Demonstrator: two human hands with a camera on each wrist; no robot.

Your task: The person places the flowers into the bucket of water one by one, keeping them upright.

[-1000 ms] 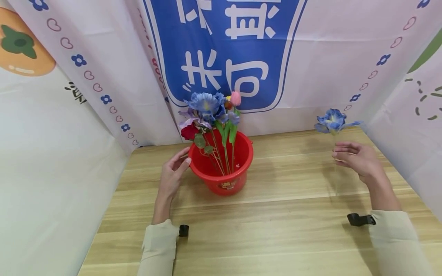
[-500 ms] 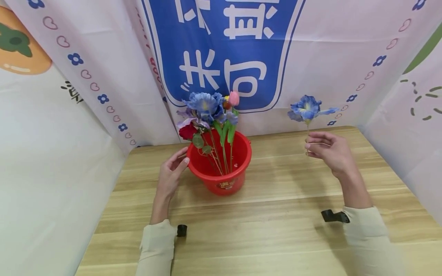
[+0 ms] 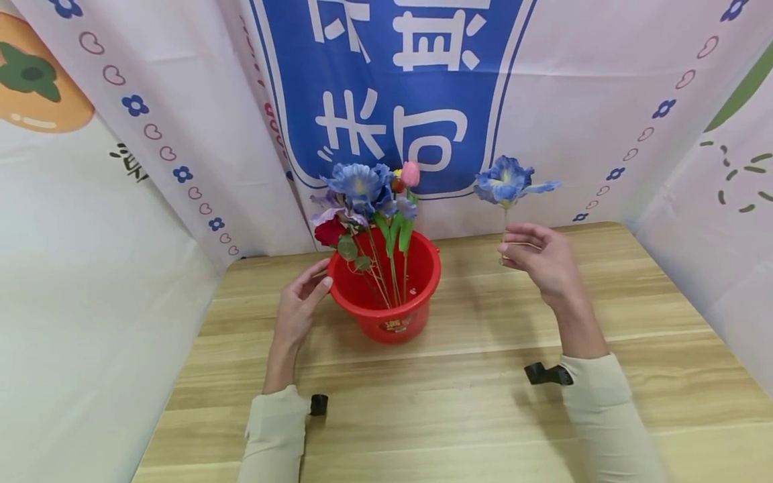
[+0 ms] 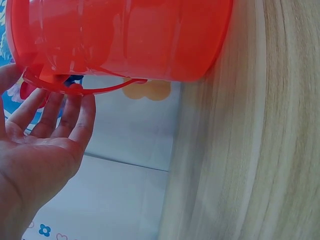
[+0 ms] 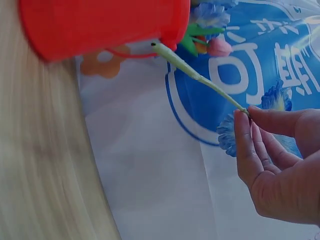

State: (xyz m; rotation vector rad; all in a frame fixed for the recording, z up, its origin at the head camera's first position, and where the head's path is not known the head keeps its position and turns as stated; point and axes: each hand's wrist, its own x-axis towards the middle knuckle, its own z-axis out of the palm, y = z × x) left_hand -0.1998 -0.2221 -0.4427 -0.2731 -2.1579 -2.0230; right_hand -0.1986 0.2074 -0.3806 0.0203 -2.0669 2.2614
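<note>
A red plastic bucket [image 3: 370,322] stands on the table, holding several artificial flowers. Among them are a blue iris [image 3: 357,182], a red rose [image 3: 329,232] and a pink tulip [image 3: 410,174]. My left hand [image 3: 296,307] holds the bucket's left side at the rim, thumb and fingertips against the rim and the thin handle [image 4: 107,90]. To the right of the bucket, my right hand [image 3: 546,265] pinches a single blue iris [image 3: 506,182] by its stem, bloom upward. In the right wrist view the pale green stem [image 5: 200,78] runs from thumb and fingers, its lower end overlapping the bucket.
The wood-grain table [image 3: 483,409] reaches the printed cloth [image 3: 580,127] hung behind it. Cloth walls also stand at the left and right. Each sleeve cuff carries a small black camera mount, such as the right one [image 3: 546,374].
My right hand has carried the blue iris leftward from the table's far right, closer to the bucket. My left hand and the bucket have stayed in place.
</note>
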